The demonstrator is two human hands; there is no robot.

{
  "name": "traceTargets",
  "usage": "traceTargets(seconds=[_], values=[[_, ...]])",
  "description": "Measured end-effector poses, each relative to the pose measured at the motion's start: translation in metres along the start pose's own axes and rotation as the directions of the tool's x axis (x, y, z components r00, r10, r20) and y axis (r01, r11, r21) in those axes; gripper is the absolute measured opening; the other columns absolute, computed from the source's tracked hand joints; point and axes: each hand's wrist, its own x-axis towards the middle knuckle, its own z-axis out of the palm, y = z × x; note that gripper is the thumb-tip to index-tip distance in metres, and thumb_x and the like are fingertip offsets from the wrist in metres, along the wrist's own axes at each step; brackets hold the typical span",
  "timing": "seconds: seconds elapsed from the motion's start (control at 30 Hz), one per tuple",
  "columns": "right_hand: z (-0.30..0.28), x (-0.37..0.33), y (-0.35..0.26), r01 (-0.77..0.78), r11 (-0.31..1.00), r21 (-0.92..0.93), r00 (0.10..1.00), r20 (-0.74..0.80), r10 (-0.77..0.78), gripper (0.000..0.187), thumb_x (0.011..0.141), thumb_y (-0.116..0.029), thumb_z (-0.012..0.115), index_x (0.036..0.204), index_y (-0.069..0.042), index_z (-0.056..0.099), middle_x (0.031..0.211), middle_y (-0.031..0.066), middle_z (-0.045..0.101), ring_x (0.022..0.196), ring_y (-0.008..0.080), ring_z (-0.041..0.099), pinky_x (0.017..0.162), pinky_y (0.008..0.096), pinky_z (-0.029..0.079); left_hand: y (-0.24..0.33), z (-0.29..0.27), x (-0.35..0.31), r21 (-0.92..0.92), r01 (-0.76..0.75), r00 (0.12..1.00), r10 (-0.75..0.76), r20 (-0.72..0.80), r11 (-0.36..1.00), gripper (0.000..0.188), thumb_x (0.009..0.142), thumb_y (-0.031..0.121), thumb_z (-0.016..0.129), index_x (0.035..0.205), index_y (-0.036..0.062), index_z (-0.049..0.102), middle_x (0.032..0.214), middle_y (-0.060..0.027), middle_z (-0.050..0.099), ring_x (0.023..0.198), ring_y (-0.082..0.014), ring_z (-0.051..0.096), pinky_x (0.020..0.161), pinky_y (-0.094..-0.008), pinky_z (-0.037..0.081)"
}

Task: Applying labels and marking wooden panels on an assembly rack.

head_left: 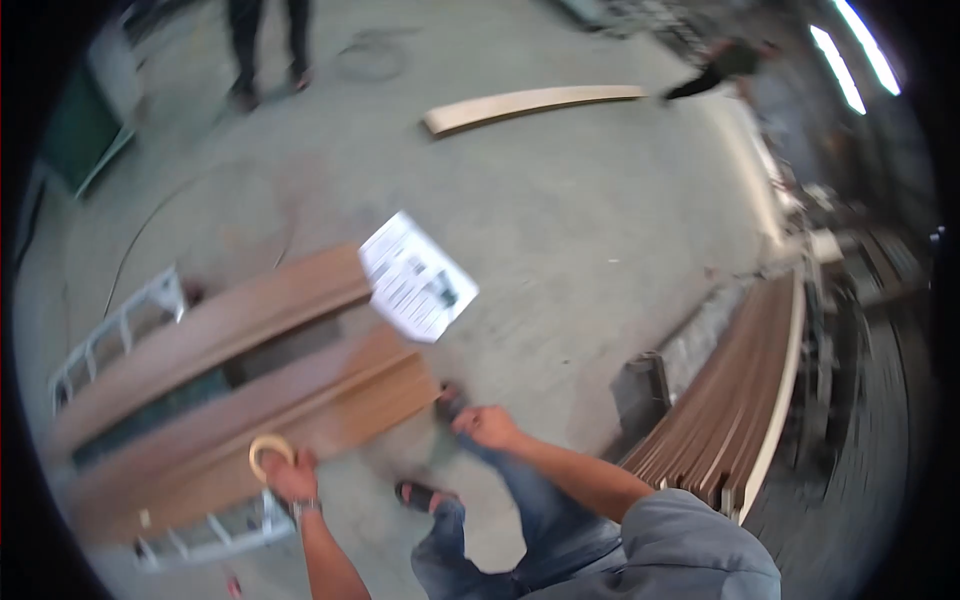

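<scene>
My left hand (pixel 292 480) is closed on a pale yellow roll of tape (pixel 255 458), held over the nearer of two long brown boards (pixel 385 397). Curled fingers form my right hand (pixel 490 427), beside my knee and just off that board's end; whether anything is in it is hidden. The farther brown board (pixel 215 330) lies alongside, with a dark gap between the two. Across the boards' right ends shows a white printed sheet (pixel 418 278); I cannot tell whether it rests on them or hangs above.
Ladder-like metal supports (pixel 125 325) stick out from under the boards. At the right a stack of long brown boards (pixel 715 400) stands beside dark racks. A pale plank (pixel 530 102) lies on the grey floor. Two other people (pixel 268 45) are farther off. A thin cable (pixel 140 235) crosses the floor.
</scene>
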Motion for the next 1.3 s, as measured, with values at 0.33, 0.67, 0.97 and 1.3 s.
traceTargets(seconds=[0.33, 0.67, 0.97, 1.3], values=[[-0.081, 0.065, 0.12, -0.084, 0.991, 0.106, 0.974, 0.22, 0.059, 0.035, 0.092, -0.031, 0.066, 0.117, -0.007, 0.069, 0.092, 0.0156, 0.073, 0.091, 0.0307, 0.072, 0.08, 0.0381, 0.056, 0.089, -0.01, 0.02, 0.097, 0.348, 0.917, -0.36, 0.174, 0.933, 0.092, 0.06, 0.048, 0.091, 0.119, -0.0076, 0.047, 0.115, -0.0259, 0.057, 0.111, -0.0459, 0.054, 0.094, -0.0519, 0.047], [-0.196, 0.08, 0.162, 0.235, 0.972, -0.006, 0.864, 0.459, -0.206, 0.044, 0.093, -0.031, 0.066, 0.129, -0.007, 0.06, 0.113, 0.0189, 0.07, 0.097, 0.0366, 0.069, 0.084, 0.0448, 0.055, 0.102, -0.022, 0.012, -0.046, 0.481, 0.853, -0.456, 0.252, 0.875, 0.07, 0.061, 0.016, 0.092, 0.114, -0.0001, 0.05, 0.107, -0.0222, 0.065, 0.105, -0.044, 0.06, 0.089, -0.0487, 0.049], [-0.247, 0.03, 0.126, 0.144, 0.982, 0.124, 0.705, 0.684, -0.19, 0.041, 0.091, -0.026, 0.071, 0.126, -0.006, 0.063, 0.118, 0.0188, 0.069, 0.108, 0.035, 0.067, 0.091, 0.0405, 0.053, 0.112, -0.014, 0.012, 0.063, 0.48, 0.866, -0.484, 0.126, 0.875, 0.092, 0.06, 0.022, 0.092, 0.138, 0.0026, 0.046, 0.127, -0.0206, 0.061, 0.116, -0.0412, 0.056, 0.1, -0.0471, 0.048], [-0.198, 0.433, 0.097, 0.855, 0.354, -0.379, 0.516, 0.69, -0.508, 0.052, 0.08, -0.025, 0.073, 0.13, -0.013, 0.062, 0.127, 0.0136, 0.065, 0.115, 0.0365, 0.061, 0.093, 0.0463, 0.051, 0.119, 0.011, 0.025, 0.09, 0.503, 0.863, -0.496, -0.091, 0.859, 0.055, 0.09, 0.045, 0.071, 0.112, -0.0031, 0.055, 0.09, -0.024, 0.069, 0.085, -0.0391, 0.07, 0.075, -0.0436, 0.053]])
